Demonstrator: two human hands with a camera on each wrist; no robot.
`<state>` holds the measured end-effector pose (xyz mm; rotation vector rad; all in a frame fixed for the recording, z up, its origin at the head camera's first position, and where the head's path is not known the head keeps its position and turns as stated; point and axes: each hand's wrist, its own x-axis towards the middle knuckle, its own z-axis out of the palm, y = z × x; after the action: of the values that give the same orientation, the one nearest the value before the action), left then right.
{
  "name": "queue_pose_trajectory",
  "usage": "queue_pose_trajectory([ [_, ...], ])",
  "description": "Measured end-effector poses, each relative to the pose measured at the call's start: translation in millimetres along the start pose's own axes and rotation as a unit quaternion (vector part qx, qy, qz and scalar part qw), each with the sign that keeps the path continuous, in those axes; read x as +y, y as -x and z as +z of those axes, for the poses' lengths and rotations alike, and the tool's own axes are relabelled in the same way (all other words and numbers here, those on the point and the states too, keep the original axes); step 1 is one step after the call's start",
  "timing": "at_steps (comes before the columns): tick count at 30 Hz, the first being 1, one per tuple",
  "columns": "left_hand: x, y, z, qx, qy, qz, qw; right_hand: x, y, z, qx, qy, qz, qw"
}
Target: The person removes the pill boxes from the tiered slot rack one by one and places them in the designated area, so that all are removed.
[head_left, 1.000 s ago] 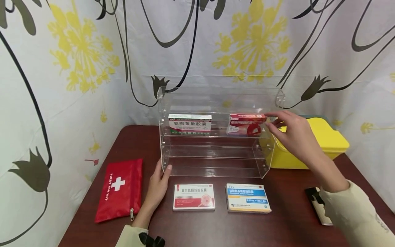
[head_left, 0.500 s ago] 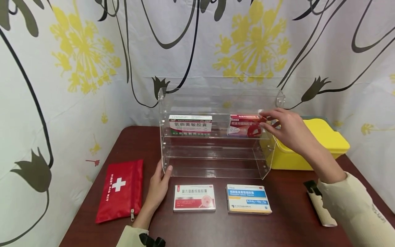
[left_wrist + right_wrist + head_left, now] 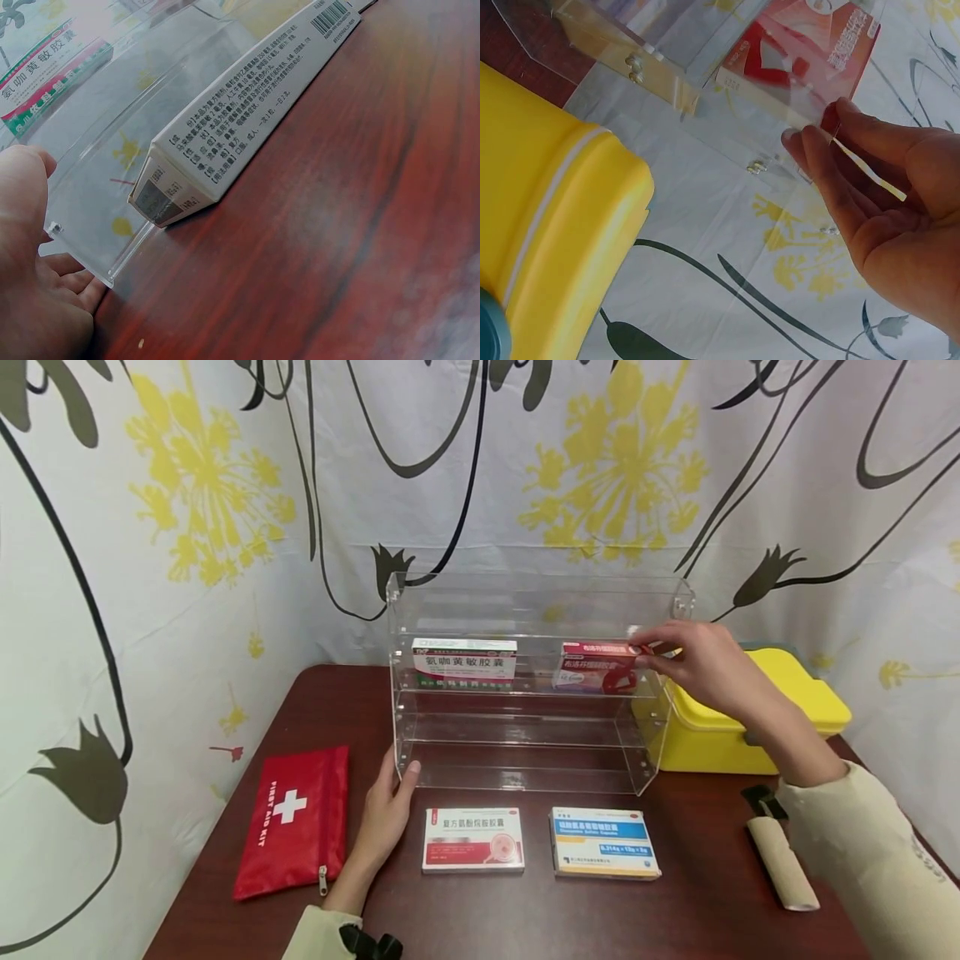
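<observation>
My left hand point(image 3: 381, 822) grips the lower left corner of a clear acrylic tiered rack point(image 3: 510, 778), thumb at the front, fingers behind its side panel. On an upper tier, my right hand point(image 3: 712, 670) pinches the right end of a red medicine box point(image 3: 592, 670); in the right wrist view, thumb and fingertips meet at the edge of that medicine box point(image 3: 799, 56). A white and green medicine box point(image 3: 465, 665) stands left on the same tier. Flat on the table before the rack lie a white and red medicine box point(image 3: 472, 842) and a blue and white one point(image 3: 604, 843).
A red first aid pouch point(image 3: 288, 822) lies to the left. Behind my right forearm, close to the rack's right side, stands a yellow lidded box point(image 3: 720, 743). A beige roll point(image 3: 783, 864) lies at the right. Patterned cloth point(image 3: 480, 468) hangs behind the table.
My right hand has shifted slightly left, its fingertips now over the red box's right end. That box has turned a little on its tier. The left hand stays at the rack's corner.
</observation>
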<state>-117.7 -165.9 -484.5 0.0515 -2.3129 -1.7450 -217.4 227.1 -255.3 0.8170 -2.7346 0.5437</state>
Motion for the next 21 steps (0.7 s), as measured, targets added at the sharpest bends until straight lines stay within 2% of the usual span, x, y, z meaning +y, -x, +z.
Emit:
queue_pose_trajectory([
  [5,7.6,1.1,-0.1,0.003,-0.002,-0.013,0.9999,1.9,-2.7,-4.7,-0.015,-0.017,0.017,0.9996],
  [9,29.0,6.6,-3.0,-0.004,0.003,-0.016,0.9999,3.5,-2.4,-6.3,-0.015,-0.027,0.029,0.9991],
  [12,39.1,9.7,-4.4,-0.011,0.000,-0.014,0.9998,4.7,-2.5,-6.9,-0.009,-0.028,0.035,0.9989],
  [16,34.9,8.8,-3.3,-0.009,-0.013,-0.007,0.9998,5.2,-4.1,-7.7,0.001,-0.026,0.038,0.9989],
  [21,37.3,10.9,-3.4,0.002,0.001,0.001,1.0000,5.3,-6.2,-9.9,0.017,-0.017,0.038,0.9990],
])
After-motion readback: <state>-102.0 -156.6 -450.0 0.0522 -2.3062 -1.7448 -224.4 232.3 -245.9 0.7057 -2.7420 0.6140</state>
